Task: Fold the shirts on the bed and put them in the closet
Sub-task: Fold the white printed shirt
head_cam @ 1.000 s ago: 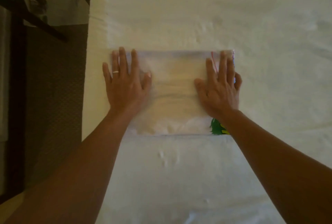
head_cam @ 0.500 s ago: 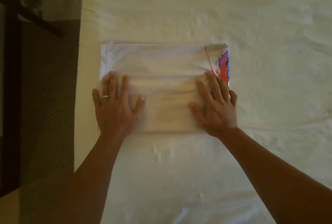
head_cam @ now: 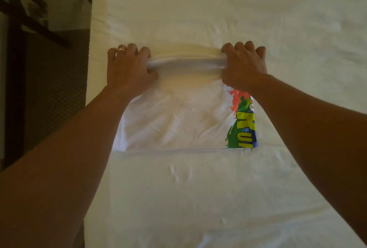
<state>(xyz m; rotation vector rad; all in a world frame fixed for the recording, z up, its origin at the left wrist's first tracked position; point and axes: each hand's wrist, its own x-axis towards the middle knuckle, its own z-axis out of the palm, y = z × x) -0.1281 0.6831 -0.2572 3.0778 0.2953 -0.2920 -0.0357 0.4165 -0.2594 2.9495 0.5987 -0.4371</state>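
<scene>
A white-sheeted bed (head_cam: pixel 218 9) fills the frame. At centre lies the folded white shirt (head_cam: pixel 174 120), soft, light and floppy. The left hand (head_cam: pixel 129 66) and right hand (head_cam: pixel 244 64) each pinch its far edge, probably the best hold.

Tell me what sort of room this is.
Most likely a bedroom: a bed under a white sheet fills the view, a white shirt with a colourful print lies on it, gripped by the left hand and right hand, and dark wooden furniture stands beside it.
</scene>
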